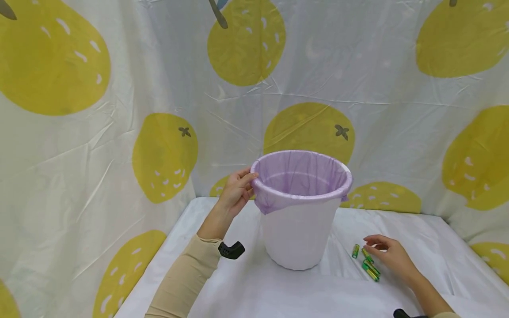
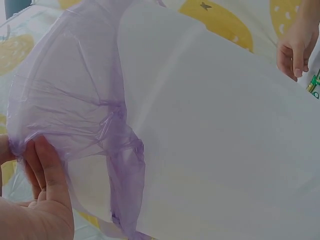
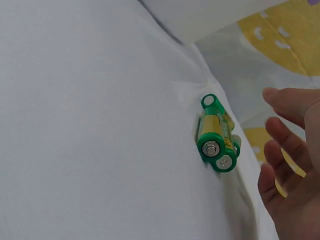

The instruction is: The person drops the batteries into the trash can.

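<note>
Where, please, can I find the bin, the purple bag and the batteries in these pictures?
Bin (image 1: 296, 238): head view, on its white outer wall.
Purple bag (image 1: 301, 176): head view, on the part lining the bin's inside.
Batteries (image 3: 210, 125): right wrist view, on one battery's yellow side.

My head camera looks forward and down across bin (image 1: 296, 234) and batteries (image 1: 370, 271); up close, my left wrist camera faces the bin, my right the batteries, each catching both.
</note>
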{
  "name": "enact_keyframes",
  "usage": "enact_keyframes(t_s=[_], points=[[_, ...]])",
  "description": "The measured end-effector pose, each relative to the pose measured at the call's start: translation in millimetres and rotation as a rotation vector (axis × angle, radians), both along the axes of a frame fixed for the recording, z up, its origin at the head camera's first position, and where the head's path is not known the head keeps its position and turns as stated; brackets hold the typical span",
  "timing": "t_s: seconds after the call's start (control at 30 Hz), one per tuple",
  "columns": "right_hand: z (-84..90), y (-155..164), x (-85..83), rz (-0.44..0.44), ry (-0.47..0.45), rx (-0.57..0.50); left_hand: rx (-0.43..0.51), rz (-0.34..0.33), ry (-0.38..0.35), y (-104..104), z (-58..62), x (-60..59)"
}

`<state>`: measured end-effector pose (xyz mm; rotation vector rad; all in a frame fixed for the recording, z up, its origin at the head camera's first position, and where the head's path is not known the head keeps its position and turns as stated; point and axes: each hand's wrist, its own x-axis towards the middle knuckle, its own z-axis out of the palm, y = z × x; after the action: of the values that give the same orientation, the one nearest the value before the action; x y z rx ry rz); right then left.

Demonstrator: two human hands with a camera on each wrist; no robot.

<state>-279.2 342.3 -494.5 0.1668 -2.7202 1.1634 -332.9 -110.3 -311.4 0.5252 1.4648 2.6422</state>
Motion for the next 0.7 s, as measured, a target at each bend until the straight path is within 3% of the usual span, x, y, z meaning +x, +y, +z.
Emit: enact_keyframes(t_s=[0.27,0.7], points=[[-11.9,6,-0.1,-0.048,-0.04,0.058,-0.003,0.006,-0.015,1,1.3,1.3],[-20.5,11,-0.5,-0.035,-0.057,0.121,-0.001,0.011,-0.009,1,0.5,1.1]])
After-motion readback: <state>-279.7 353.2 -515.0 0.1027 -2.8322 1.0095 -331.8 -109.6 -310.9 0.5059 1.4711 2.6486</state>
